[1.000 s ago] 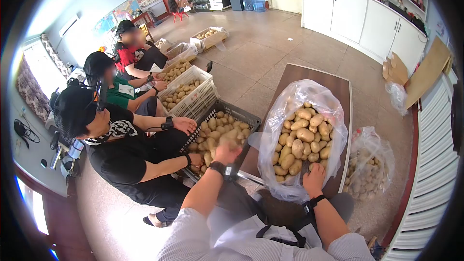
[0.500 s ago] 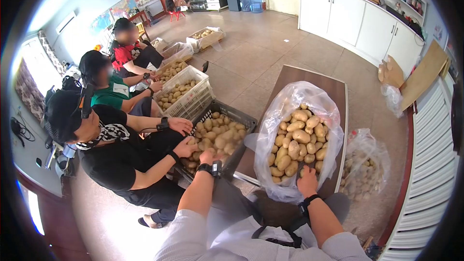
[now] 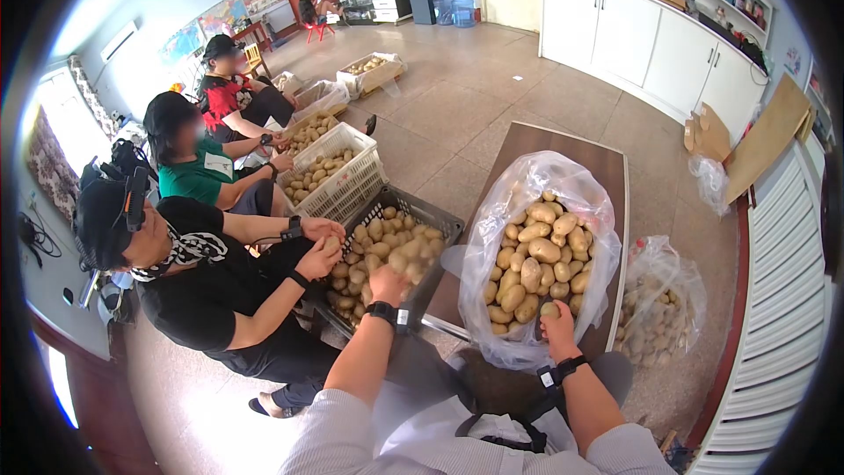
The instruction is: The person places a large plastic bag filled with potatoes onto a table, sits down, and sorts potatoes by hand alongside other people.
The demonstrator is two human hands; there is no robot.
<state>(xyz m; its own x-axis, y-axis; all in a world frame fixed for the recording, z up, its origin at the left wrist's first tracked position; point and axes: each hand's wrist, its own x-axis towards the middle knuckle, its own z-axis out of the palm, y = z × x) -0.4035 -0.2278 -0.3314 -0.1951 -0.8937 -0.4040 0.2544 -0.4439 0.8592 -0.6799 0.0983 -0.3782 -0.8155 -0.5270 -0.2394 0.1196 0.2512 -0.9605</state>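
Note:
My left hand (image 3: 387, 285) reaches into the black crate (image 3: 440, 222) of potatoes (image 3: 378, 251); its fingers are closed among the potatoes, and what they hold is hidden. At the near edge of the clear plastic bag (image 3: 600, 202), my right hand (image 3: 557, 324) grips a potato (image 3: 549, 310). Many potatoes (image 3: 544, 251) fill the bag, which stands open on the brown table (image 3: 519, 145). Beside the crate, a co-worker's two hands (image 3: 323, 244) hold a potato.
Two more co-workers sit at the left by a white crate (image 3: 374, 167) of potatoes. Another plastic bag (image 3: 681, 268) of potatoes lies on the floor right of the table. A box (image 3: 387, 79) and white cabinets (image 3: 615, 26) stand further back.
My left hand has come down into the crate and stays among the potatoes. My right hand has lifted slightly with its potato. The nearest co-worker has brought a potato up between both hands.

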